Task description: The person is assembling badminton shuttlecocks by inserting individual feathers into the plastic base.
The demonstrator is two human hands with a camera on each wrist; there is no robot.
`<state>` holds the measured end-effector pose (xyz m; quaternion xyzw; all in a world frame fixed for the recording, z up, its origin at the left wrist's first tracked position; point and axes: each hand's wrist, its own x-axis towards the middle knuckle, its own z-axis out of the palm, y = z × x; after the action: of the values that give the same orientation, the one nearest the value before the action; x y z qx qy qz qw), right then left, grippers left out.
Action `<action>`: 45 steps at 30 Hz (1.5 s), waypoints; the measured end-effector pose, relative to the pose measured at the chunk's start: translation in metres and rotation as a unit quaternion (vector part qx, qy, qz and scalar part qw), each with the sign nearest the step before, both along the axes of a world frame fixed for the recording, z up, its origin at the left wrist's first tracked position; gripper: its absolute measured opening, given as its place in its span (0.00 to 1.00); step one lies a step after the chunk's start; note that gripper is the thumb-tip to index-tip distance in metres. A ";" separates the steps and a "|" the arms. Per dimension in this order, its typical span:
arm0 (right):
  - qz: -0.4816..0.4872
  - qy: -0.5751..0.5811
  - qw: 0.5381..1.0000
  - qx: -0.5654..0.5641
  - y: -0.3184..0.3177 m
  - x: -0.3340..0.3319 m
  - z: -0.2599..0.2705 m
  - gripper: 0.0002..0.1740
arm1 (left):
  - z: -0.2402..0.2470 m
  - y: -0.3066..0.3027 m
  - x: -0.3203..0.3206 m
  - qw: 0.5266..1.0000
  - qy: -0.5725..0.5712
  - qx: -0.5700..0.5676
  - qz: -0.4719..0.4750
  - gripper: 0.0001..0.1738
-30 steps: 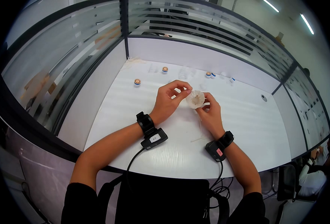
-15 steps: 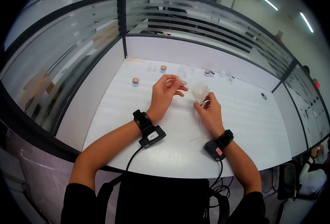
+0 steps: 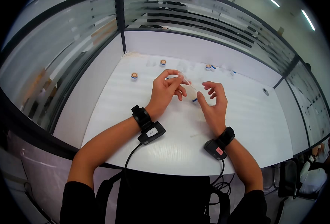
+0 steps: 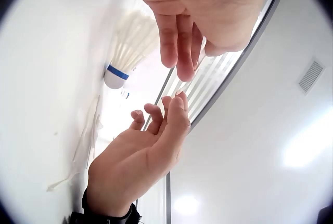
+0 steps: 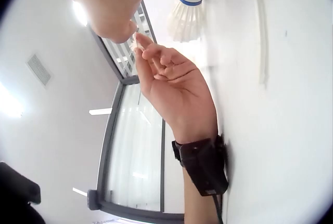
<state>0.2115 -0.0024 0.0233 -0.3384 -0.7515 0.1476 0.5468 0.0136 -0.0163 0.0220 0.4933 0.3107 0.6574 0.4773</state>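
My left hand (image 3: 163,89) is raised over the table and pinches a thin white feather (image 3: 187,82) between thumb and fingertips. To its right, my right hand (image 3: 215,106) holds nothing, its thumb and fingers spread apart. Between and beyond the hands lies a white shuttlecock (image 4: 132,42) with a blue band round its cork. The right wrist view shows the same shuttlecock (image 5: 186,21), apart from both hands. In the head view it is partly blurred, the blue band showing left of the right thumb.
Several other shuttlecocks stand toward the back, among them one (image 3: 134,76) at left, another (image 3: 163,63) near the rear panel and a third (image 3: 208,67) further right. Loose white feather strips (image 4: 83,141) lie on the white table (image 3: 150,153). Grey-framed partitions (image 3: 194,43) enclose it.
My right hand has let go of the shuttlecock and its fingers have spread. My left hand has drawn away from the shuttlecock, leftward and up, holding the feather.
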 end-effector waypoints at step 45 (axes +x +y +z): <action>0.182 0.074 0.976 -0.090 0.004 -0.002 -0.009 0.04 | -0.001 -0.001 0.003 0.994 0.107 0.029 -0.015 0.16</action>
<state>0.2099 0.0014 0.0143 -0.2321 -0.7417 0.3366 0.5316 0.0167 -0.0175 0.0215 0.5789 0.3333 0.6022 0.4371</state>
